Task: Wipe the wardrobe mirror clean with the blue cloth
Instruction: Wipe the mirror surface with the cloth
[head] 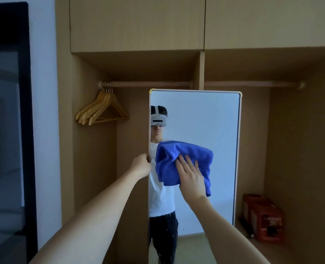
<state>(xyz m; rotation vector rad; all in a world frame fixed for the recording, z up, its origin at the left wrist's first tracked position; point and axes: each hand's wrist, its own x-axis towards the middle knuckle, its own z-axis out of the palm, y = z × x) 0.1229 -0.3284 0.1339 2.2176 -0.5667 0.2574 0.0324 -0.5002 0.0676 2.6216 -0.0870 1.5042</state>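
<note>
Both forearms reach up from the bottom of the frame. Left hand [141,165] grips the mirror [215,130] edge at centre; right hand [191,176], fingers spread, presses the blue cloth [184,155] flat on the glass. Droplets low on the glass may be missed, and hard pressure could tip the mirror.

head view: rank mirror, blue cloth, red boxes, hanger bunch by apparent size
1. mirror
2. blue cloth
3-4. red boxes and hanger bunch: look alike in area, and depths differ, so unranked.
</note>
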